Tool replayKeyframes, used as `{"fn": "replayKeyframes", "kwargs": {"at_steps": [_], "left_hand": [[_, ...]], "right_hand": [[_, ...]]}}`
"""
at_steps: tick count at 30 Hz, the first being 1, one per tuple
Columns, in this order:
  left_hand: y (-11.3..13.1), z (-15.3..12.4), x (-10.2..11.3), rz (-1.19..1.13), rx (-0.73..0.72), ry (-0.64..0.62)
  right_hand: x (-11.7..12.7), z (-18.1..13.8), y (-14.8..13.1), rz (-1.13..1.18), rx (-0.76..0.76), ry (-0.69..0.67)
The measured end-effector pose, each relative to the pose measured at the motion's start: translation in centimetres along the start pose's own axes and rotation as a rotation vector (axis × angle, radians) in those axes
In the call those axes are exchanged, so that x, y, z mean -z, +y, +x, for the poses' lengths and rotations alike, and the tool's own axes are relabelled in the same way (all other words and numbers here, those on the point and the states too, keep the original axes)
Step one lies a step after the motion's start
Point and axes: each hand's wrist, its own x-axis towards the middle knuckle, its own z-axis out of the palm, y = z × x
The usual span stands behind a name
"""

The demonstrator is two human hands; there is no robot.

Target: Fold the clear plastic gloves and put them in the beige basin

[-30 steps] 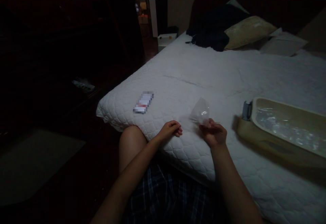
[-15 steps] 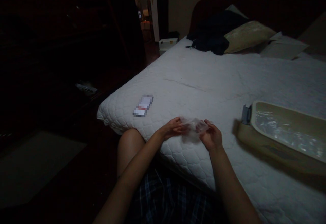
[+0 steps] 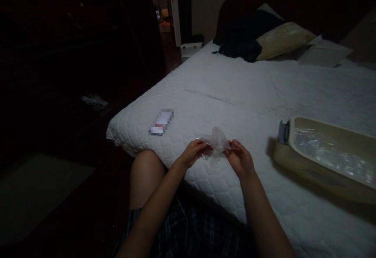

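A thin, clear plastic bag (image 3: pixel 217 142) stretches crumpled between my two hands, above the near edge of the bed. My left hand (image 3: pixel 193 152) pinches its left side, fingers closed. On the other side my right hand (image 3: pixel 240 157) grips the bag between thumb and fingers. To the right stands a beige plastic bin (image 3: pixel 320 172) with a grey latch (image 3: pixel 283 132); clear, shiny plastic lies inside it. A phone-like flat object (image 3: pixel 161 122), blurred out by large pixels, rests on the bed to the left of my hands.
The white quilted mattress (image 3: pixel 235 82) spans the middle. At its head lie dark cloth (image 3: pixel 242 40), a yellowish pillow (image 3: pixel 284 40) and a pale flat item (image 3: pixel 324 53). A white box (image 3: pixel 191 49) stands beyond the bed's left side. My knee (image 3: pixel 147 172) touches the near edge.
The bag's middle has puffed up into a raised fold between my hands. My left hand has shifted slightly left and down, and the whole view has turned a little.
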Motion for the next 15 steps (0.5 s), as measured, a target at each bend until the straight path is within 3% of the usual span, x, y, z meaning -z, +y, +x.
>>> {"fn": "replayKeyframes", "kwargs": {"at_steps": [8, 15], "left_hand": [[0.0, -0.17, 0.09, -0.016, 0.009, 0.027], [0.35, -0.49, -0.05, -0.03, -0.009, 0.002]], "right_hand": [[-0.18, 0.0, 0.14, -0.083, -0.036, -0.073], [-0.14, 0.02, -0.07, -0.096, -0.138, -0.035]]}}
